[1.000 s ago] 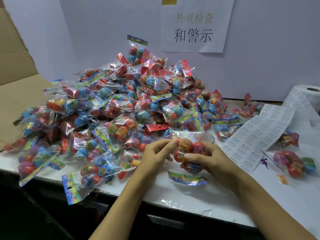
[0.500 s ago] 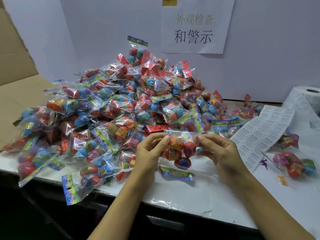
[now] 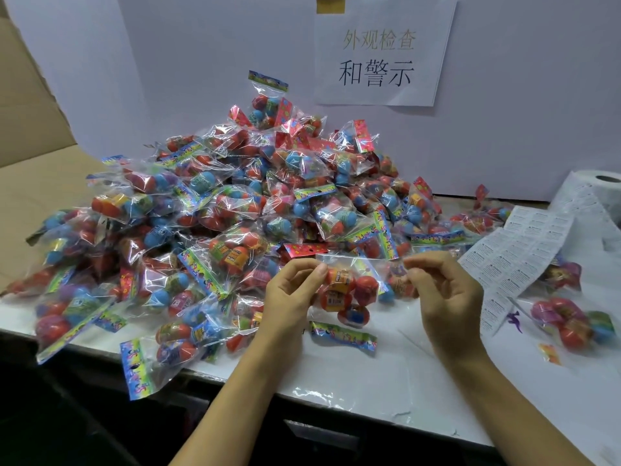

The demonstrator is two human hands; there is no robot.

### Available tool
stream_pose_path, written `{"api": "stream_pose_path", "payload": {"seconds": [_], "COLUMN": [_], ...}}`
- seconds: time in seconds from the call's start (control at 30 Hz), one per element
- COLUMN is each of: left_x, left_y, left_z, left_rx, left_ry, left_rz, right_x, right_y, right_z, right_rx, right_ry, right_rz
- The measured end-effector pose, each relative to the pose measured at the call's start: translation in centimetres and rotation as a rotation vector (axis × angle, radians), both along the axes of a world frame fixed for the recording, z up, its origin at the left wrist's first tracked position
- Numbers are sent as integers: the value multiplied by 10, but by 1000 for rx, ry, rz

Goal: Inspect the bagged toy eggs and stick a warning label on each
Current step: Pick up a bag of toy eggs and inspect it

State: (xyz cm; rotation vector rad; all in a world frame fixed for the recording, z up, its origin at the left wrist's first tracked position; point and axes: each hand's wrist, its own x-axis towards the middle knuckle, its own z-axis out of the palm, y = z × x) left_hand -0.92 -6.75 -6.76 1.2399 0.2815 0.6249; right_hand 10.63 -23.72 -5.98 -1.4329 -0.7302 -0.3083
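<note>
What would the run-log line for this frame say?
phase: inspect | left hand: pinching bag of toy eggs | right hand: pinching same bag | label strip: untouched, right

My left hand (image 3: 289, 299), right hand (image 3: 447, 297): bare, ungloved. Forearms bare to frame edge. Nails short, plain.
</note>
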Motion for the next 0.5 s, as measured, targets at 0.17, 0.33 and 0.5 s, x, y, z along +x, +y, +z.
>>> {"api": "stream_pose_path", "payload": {"seconds": [0.17, 0.33, 0.5], "left_x": [0, 0, -1], "left_y": [-1, -2, -4], "left_z": [1, 2, 4], "left_rx": [9, -6, -13], "left_ry": [3, -25, -41], "left_rz": [4, 28, 24], "right_x": [-7, -7, -7], "right_y": [5, 2, 5], "right_z": [0, 2, 0], "right_rx": [-139, -88, -161], "right_ry": [-171, -220, -297], "right_rz": [-32, -130, -140]}}
